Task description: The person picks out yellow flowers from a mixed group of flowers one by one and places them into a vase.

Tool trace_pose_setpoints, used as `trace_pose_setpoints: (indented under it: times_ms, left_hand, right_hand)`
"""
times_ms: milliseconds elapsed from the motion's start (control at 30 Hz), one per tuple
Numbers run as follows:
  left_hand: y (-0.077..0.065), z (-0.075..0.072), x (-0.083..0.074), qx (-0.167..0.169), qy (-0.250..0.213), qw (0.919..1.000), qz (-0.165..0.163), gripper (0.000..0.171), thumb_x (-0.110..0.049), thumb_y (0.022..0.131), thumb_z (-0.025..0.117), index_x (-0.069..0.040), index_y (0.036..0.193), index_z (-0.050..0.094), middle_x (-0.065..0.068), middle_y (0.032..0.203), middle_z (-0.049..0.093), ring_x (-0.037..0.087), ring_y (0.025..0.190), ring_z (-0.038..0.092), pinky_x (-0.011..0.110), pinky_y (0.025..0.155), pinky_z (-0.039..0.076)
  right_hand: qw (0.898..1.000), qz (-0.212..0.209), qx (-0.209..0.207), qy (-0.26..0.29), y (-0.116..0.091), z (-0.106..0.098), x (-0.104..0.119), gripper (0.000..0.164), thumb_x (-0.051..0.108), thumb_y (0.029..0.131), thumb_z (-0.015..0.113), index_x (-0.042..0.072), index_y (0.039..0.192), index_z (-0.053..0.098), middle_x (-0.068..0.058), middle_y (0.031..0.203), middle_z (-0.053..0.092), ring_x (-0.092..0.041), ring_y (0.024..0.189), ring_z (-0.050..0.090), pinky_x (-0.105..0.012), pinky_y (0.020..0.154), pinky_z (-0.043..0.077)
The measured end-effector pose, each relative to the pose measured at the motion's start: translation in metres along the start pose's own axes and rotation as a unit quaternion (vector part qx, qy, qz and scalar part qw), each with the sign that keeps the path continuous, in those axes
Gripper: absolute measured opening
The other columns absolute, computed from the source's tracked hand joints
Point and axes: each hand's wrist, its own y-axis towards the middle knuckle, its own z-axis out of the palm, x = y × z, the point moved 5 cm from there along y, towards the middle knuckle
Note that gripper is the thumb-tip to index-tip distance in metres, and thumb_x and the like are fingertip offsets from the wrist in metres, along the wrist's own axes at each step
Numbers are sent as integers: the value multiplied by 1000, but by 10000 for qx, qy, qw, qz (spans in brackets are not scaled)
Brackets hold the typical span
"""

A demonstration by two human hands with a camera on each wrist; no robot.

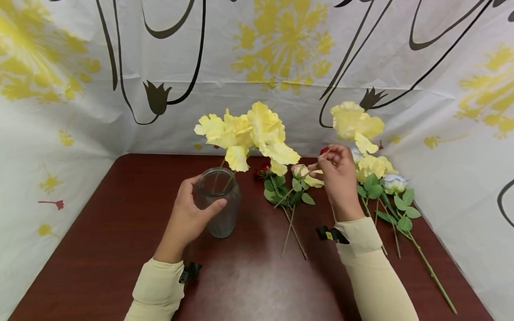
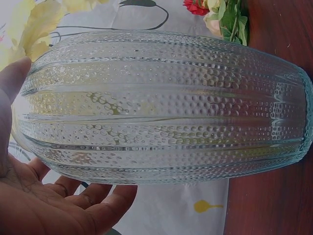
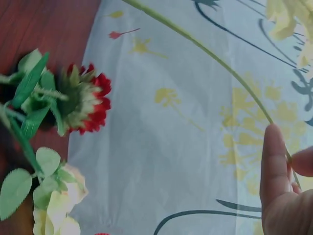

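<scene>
My left hand [image 1: 191, 212] grips the clear glass vase [image 1: 222, 216] near its top, with the thumb across the front. The left wrist view shows the vase's ribbed, dimpled wall [image 2: 171, 107] between thumb and curled fingers. Large yellow flowers [image 1: 252, 134] rise from its mouth, their thin stems inside. To the right, my right hand [image 1: 338, 179] is raised over the table and pinches a thin green stem [image 3: 215, 56] between thumb and fingers. A yellow flower [image 1: 355, 121] shows just above this hand; its join to the stem is hidden.
Between the hands lie a red flower [image 3: 93, 103] and a cream rose [image 1: 300, 171] with leafy, crossed stems. More yellow and pale flowers [image 1: 394, 183] lie at the right, one long stem [image 1: 433, 275] reaching toward the front. A patterned cloth [image 1: 237, 76] borders the dark red table [image 1: 94, 260].
</scene>
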Motion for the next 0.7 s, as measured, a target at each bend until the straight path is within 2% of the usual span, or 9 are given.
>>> trace_pose_setpoints:
  times_ms: [167,333,533,700]
  left_hand:
    - [1,2,0,3,-21,10000,31,82,-44,83,80,-10,145,37,8,139,41,26,125,43,57,99,39]
    - [2,2,0,27,-48,10000,29,81,-42,84,79,-9,145,38,10,139,41,27,126,42,57,100,37]
    - [2,0,1,-26,-81,10000,25,79,-40,83,80,-9,144,39,9,137,42,26,125,43,56,100,37]
    - [2,0,1,-6,-68,10000,43,79,-39,83,80,-8,144,39,9,137,43,26,125,43,56,101,37]
  right_hand:
    - [9969,-446,-339,554,-12,-2,12,27,2,99,53,8,122,41,-16,101,50,-26,77,68,-34,64,58]
    - [9870,-965,-743,1051,-23,-2,25,27,-1,96,54,5,120,43,-17,96,51,-28,73,67,-35,61,58]
    - [9689,-1473,-1027,1703,-36,5,41,28,-7,95,54,3,119,44,-18,92,50,-30,70,66,-35,59,58]
    - [9467,-2020,-1024,2292,-43,15,56,30,-12,93,50,1,119,43,-18,91,50,-32,68,66,-36,57,57]
